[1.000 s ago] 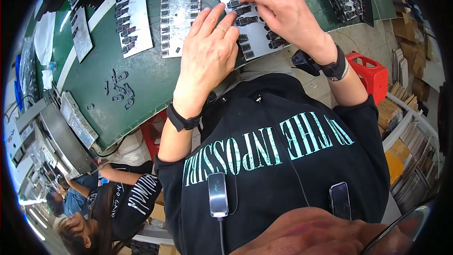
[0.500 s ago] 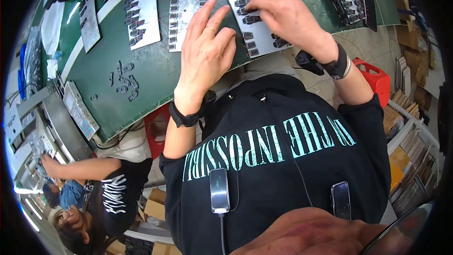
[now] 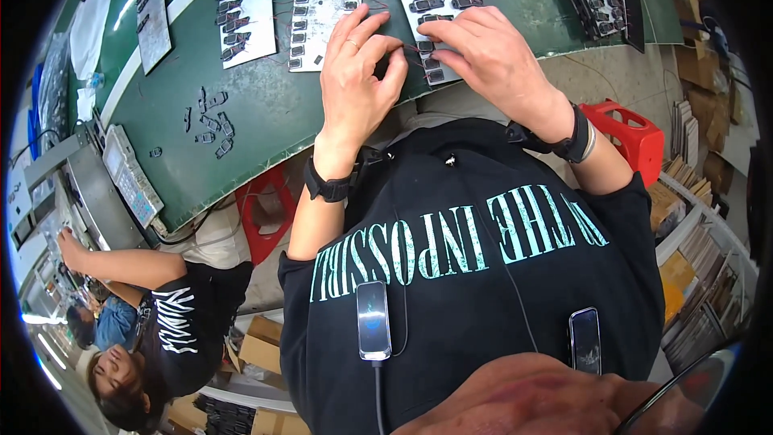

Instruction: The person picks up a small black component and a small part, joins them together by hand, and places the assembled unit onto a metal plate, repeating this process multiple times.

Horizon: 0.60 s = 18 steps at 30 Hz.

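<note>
My two hands are over one white board, near its end closest to me. The black modules sit on this board in two columns, and the upper ones lie just beyond my fingertips. A few more of them are between my two hands and just below my right fingertips.

On my left hand, the thumb and the forefinger come near each other, and the other fingers stretch over the corner of the next board. A thin red wire runs from these fingertips toward the modules under my other hand. I cannot tell whether the wire is really pinched.

On my right hand, the thumb and the forefinger point down at the nearest modules, with some space between the two tips. Whether they press on a module or only stay close above it, I cannot tell.

Just beyond my left fingers lies the middle board, with small modules along its both long edges. Farther left of my fingers is one more board, its modules in one column. Nearer to me, at the left of my left hand, some loose parts lie in a group on the green table. Well to the right of my right fingers is a black rack with modules.
</note>
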Available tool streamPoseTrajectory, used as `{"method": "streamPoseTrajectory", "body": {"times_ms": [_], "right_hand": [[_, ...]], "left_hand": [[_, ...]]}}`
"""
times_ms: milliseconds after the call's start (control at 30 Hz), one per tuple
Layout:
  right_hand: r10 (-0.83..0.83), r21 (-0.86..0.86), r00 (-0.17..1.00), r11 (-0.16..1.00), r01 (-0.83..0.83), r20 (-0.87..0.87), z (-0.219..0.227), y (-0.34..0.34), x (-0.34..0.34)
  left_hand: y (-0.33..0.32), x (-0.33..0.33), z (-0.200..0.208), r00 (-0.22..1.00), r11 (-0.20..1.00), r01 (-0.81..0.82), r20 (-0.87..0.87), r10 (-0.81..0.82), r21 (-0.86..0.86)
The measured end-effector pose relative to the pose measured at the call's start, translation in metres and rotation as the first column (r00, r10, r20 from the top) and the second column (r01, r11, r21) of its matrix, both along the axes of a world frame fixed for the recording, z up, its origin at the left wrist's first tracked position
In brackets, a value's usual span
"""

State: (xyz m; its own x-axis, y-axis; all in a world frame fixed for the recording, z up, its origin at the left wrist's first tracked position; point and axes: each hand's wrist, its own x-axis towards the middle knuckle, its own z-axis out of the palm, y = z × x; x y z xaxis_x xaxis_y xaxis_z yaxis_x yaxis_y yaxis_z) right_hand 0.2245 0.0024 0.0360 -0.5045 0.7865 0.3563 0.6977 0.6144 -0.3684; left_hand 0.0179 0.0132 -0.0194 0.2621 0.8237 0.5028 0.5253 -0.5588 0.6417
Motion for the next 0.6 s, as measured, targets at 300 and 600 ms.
{"method": "streamPoseTrajectory", "body": {"times_ms": [300,600], "right_hand": [[-0.012,0.063,0.994,0.998,0.005,0.104,-0.005,-0.005,-0.001],[-0.045,0.094,0.993,0.994,0.056,-0.11,0.005,0.001,-0.012]], "left_hand": [[-0.004,-0.001,-0.001,0.999,1.0,0.006,0.047,-0.006,-0.007],[-0.007,-0.008,0.017,0.986,0.999,-0.054,0.159,0.052,0.008]]}}
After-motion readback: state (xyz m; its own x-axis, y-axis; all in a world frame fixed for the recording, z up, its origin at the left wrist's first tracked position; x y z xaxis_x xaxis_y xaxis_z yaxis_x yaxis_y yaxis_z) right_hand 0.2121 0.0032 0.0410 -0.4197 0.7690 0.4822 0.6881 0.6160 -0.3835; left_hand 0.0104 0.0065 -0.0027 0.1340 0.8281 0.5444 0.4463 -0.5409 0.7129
